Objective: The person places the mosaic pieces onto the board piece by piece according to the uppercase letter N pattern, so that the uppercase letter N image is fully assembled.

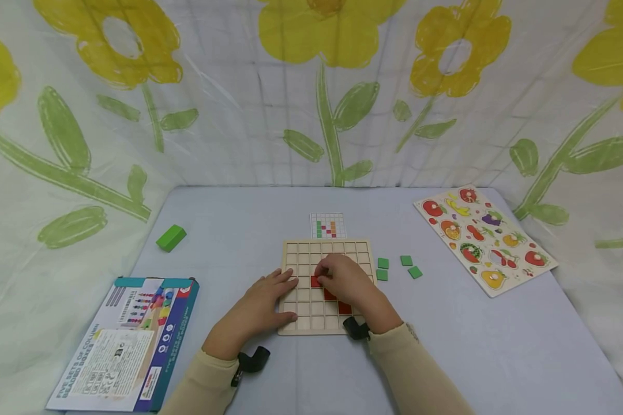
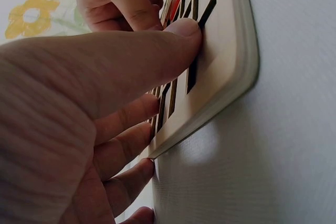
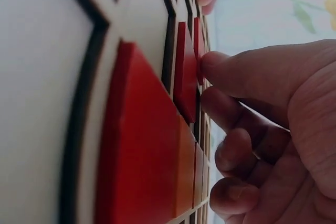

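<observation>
A wooden grid board (image 1: 303,329) lies on the table under both hands. The left hand (image 1: 262,304) rests on its left edge with fingers spread, and its thumb (image 2: 178,35) lies along the front corner in the left wrist view. Over the middle of the grid, the right hand (image 1: 350,282) has curled fingers and thumb at a small red square tile (image 1: 314,282), pinching at its side. Two more red tiles (image 3: 142,140) sit in cells stepping down toward the right. An orange tile (image 3: 184,174) stands beside the nearest one in the right wrist view; the right hand covers it in the head view.
A pattern card (image 1: 328,225) with coloured squares lies just behind the board. Several green tiles (image 1: 406,260) are at its right. Farther right is a fruit puzzle board (image 1: 485,239). On the left are a green block (image 1: 171,238) and a flat printed box (image 1: 119,346).
</observation>
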Demonstrator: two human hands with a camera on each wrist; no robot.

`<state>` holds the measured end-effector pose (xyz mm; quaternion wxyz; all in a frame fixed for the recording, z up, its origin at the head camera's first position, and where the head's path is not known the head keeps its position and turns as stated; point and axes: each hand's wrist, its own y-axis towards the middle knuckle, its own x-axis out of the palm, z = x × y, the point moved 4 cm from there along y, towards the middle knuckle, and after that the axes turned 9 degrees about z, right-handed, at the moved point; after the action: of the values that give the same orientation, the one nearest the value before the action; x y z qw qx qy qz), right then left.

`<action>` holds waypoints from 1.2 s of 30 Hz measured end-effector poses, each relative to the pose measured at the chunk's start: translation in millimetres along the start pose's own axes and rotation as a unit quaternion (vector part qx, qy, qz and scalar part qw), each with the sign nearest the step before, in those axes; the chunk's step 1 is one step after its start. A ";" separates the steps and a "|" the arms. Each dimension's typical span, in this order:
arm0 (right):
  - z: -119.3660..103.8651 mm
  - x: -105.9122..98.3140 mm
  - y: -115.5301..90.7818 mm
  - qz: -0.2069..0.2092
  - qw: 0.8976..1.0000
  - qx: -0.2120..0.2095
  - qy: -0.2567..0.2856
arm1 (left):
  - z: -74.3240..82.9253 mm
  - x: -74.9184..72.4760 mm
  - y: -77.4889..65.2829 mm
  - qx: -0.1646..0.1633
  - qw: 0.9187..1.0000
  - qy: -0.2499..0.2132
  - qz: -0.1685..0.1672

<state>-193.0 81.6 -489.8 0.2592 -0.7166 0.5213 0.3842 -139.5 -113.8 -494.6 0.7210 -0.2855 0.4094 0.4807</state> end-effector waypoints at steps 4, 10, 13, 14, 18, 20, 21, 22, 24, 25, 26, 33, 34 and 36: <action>-1.0 0.7 -0.3 0.011 0.999 -0.018 -0.027 | 0.3 -0.3 0.4 -0.001 1.000 0.003 -0.001; 2.7 -1.9 -1.3 0.015 1.000 -0.011 -0.017 | 1.8 0.4 1.6 -0.004 1.000 0.007 -0.005; 10.7 -9.6 -3.1 0.026 1.000 0.012 -0.001 | 2.5 0.9 2.3 -0.004 1.000 0.006 -0.002; 14.5 -13.9 -4.3 0.033 0.999 0.022 0.006 | 2.5 1.1 2.3 -0.006 1.000 0.006 -0.002; 40.1 -36.3 -13.4 0.080 0.995 0.060 0.024 | 2.4 1.1 1.1 -0.010 1.000 0.012 0.000; 58.0 -50.2 -21.5 0.108 0.991 0.076 0.030 | 2.6 0.6 0.3 -0.012 1.000 0.013 0.000; 68.0 -57.0 -26.2 0.120 0.988 0.088 0.032 | 3.0 0.0 0.1 -0.010 1.000 0.012 0.001; 78.1 -64.2 -31.4 0.131 0.986 0.100 0.034 | 3.4 -0.5 -0.1 -0.009 1.000 0.009 0.002; 99.0 -76.8 -42.2 0.145 0.980 0.131 0.037 | 4.6 -1.6 -0.2 -0.007 1.000 0.004 0.004; 109.1 -82.7 -47.6 0.148 0.977 0.149 0.040 | 4.8 -1.8 0.1 -0.007 1.000 0.002 0.003; 118.9 -87.9 -53.2 0.146 0.974 0.170 0.041 | 5.1 -2.0 0.0 -0.007 1.000 0.002 0.004; 166.0 -104.7 -84.8 0.124 0.955 0.264 0.055 | 2.8 0.0 -0.8 -0.012 1.000 0.004 0.005; 169.2 -104.5 -86.8 0.125 0.954 0.266 0.054 | 2.6 0.4 -0.6 -0.011 1.000 0.005 0.006; 173.0 -103.0 -89.4 0.129 0.954 0.267 0.044 | 2.3 1.4 -0.1 -0.009 1.000 0.007 0.007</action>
<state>-173.6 300.4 -506.6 0.3654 -0.5643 0.7039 0.2293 -138.4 -111.4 -494.7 0.7119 -0.2923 0.4123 0.4876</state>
